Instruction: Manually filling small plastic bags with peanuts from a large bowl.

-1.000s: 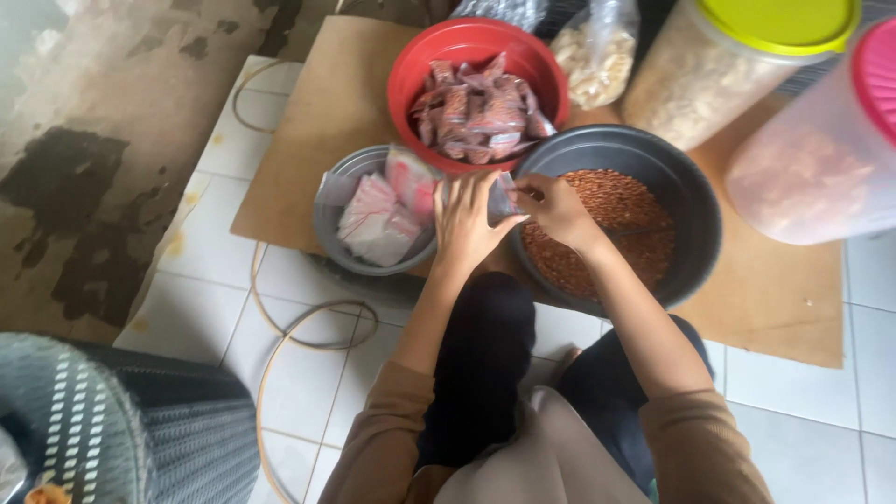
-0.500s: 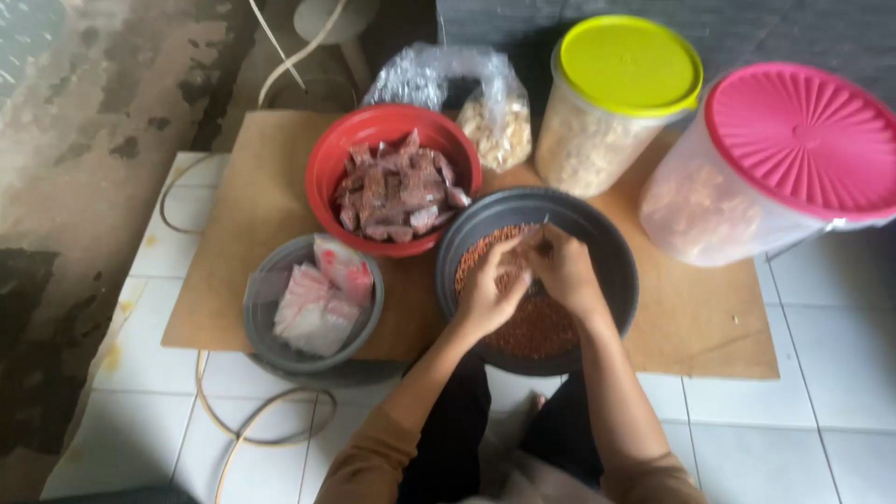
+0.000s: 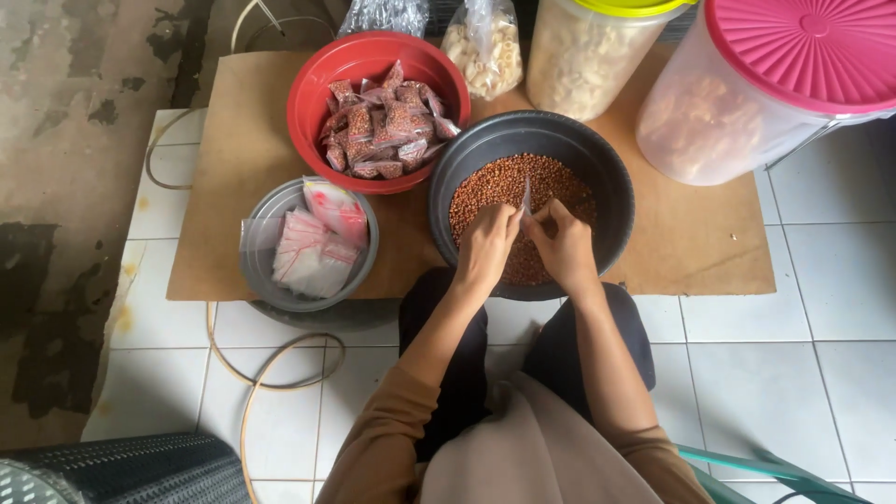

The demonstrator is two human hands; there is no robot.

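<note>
I look straight down from the head camera at a person seated on a white tiled floor (image 3: 793, 373), knees tucked under a sheet of brown cardboard (image 3: 700, 243). Both hands meet over a dark grey basin (image 3: 607, 177) filled with small reddish-brown grains (image 3: 495, 187). The left hand (image 3: 485, 250) and the right hand (image 3: 565, 245) sit close together, fingers curled inward, each pinching an edge of a small clear plastic pouch (image 3: 526, 201) that stands upright between them, just above the grains. I cannot tell whether the pouch holds anything.

To the left of the basin, touching it, a red bowl (image 3: 317, 84) holds a heap of small filled packets (image 3: 378, 131) of the same reddish-brown grains. Below the red bowl, a smaller grey bowl (image 3: 266, 280) carries a loose pile of empty clear pouches with red strips (image 3: 313, 243).

Along the top edge stand a tall clear container with a yellow-green lid (image 3: 635, 7), a larger clear tub with a pink lid (image 3: 812, 47), and a knotted plastic bag of pale crackers (image 3: 485, 51) between the red bowl and the yellow-lidded container. A thin tan hoop (image 3: 245, 378) lies on the tiles near the grey bowl.
</note>
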